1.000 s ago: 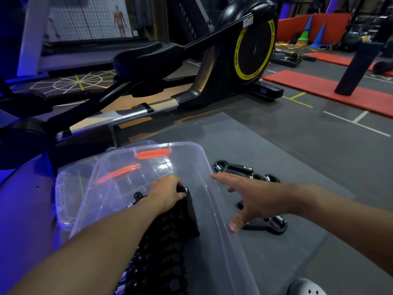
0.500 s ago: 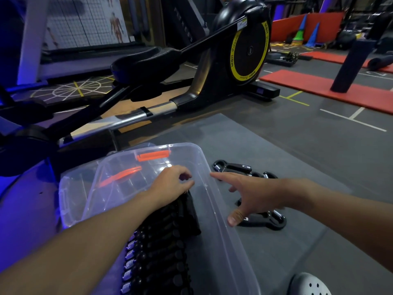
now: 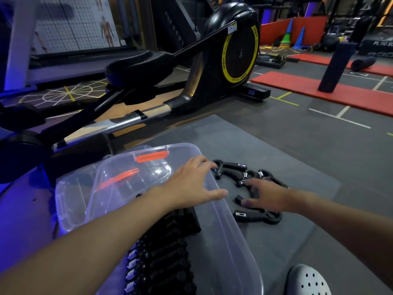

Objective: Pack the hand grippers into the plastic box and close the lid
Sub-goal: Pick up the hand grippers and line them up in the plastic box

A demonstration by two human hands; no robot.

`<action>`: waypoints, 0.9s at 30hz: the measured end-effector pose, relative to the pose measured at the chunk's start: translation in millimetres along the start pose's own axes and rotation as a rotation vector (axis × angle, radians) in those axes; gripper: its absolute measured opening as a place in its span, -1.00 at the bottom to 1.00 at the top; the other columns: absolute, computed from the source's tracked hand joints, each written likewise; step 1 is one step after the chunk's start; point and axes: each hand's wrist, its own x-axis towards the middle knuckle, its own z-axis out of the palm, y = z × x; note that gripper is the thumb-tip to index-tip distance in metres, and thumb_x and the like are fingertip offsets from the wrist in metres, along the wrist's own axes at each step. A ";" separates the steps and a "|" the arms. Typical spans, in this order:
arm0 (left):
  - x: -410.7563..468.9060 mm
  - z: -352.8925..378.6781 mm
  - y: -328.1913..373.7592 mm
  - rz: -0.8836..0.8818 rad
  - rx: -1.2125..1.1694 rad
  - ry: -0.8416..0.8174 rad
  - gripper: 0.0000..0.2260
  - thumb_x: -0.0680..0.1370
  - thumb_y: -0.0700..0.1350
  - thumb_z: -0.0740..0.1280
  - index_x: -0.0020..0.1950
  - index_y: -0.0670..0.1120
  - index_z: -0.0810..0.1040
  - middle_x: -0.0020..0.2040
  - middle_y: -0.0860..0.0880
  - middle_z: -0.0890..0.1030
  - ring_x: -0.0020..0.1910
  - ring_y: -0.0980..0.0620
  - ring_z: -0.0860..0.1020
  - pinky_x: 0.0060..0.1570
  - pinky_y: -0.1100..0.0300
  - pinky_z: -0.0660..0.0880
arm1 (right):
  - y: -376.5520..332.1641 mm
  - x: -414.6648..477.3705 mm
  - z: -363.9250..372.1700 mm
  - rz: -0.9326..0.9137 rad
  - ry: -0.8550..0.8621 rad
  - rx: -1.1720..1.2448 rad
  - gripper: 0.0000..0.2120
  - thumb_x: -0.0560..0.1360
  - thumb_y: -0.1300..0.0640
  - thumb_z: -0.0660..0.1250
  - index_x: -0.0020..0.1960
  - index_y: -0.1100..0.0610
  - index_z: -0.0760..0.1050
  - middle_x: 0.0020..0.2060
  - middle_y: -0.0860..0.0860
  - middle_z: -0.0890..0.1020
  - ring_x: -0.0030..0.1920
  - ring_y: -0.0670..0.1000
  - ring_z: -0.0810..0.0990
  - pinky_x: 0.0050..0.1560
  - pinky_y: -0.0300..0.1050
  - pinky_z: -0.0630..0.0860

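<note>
Most hand grippers (image 3: 161, 258) packed in row in plastic box (image 3: 229, 241); few loose grippers (image 3: 255, 217) on mat (image 3: 297, 167), right of box. My left hand (image 3: 191, 184) spread, empty, over box rim; right hand (image 3: 270, 196) straight-fingered, touching loose grippers, nothing gripped. Lid not on.

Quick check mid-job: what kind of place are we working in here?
Most likely a gym: a black and yellow elliptical trainer stands ahead, red floor mats lie to the right, and coloured cones stand at the back.

1. Clear plastic box (image 3: 225, 231), orange-latched, open, at 6 o'clock of view on grey mat (image 3: 276, 150).
2. Black hand grippers (image 3: 163, 258) w/ steel springs, packed in a row inside the box.
3. Loose grippers (image 3: 256, 217), black, flat on mat at box's 2 o'clock.
4. Clear lid (image 3: 71, 196), off, at box's 9 o'clock.
</note>
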 end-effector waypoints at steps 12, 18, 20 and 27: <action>6.1 -3.7 -2.0 -0.036 0.030 -0.107 -0.20 0.35 0.45 0.30 0.48 0.11 0.24 0.39 0.10 0.26 0.41 0.06 0.27 0.39 0.01 0.28 | 57.6 31.8 95.8 0.375 0.229 0.108 -0.14 0.37 -0.33 0.36 0.53 -0.09 0.09 0.50 -0.07 0.21 0.48 0.11 0.19 0.37 0.18 0.23; 11.9 -4.0 -2.4 -0.036 0.022 -0.102 -0.21 0.31 0.45 0.34 0.45 0.14 0.27 0.26 0.11 0.30 0.34 0.08 0.29 0.34 0.01 0.33 | 61.1 42.8 97.3 0.401 0.163 0.168 -0.05 0.30 -0.40 0.39 0.54 -0.17 0.04 0.51 -0.09 0.10 0.49 0.13 0.14 0.35 0.26 0.23; 12.4 -4.3 -2.5 -0.039 0.018 -0.105 -0.21 0.30 0.45 0.34 0.45 0.15 0.27 0.24 0.11 0.30 0.33 0.06 0.30 0.32 -0.01 0.34 | 60.6 42.5 102.0 0.397 0.176 0.159 -0.06 0.27 -0.42 0.40 0.52 -0.16 0.10 0.51 -0.06 0.10 0.49 0.12 0.13 0.36 0.26 0.22; 11.0 -5.4 0.2 -0.029 0.010 -0.105 -0.23 0.33 0.42 0.35 0.45 0.14 0.27 0.24 0.11 0.30 0.32 0.08 0.29 0.32 0.02 0.34 | 62.0 33.4 110.7 0.344 0.185 0.136 -0.20 0.28 -0.31 0.46 0.44 -0.21 0.23 0.50 -0.01 0.09 0.49 0.10 0.15 0.41 0.20 0.19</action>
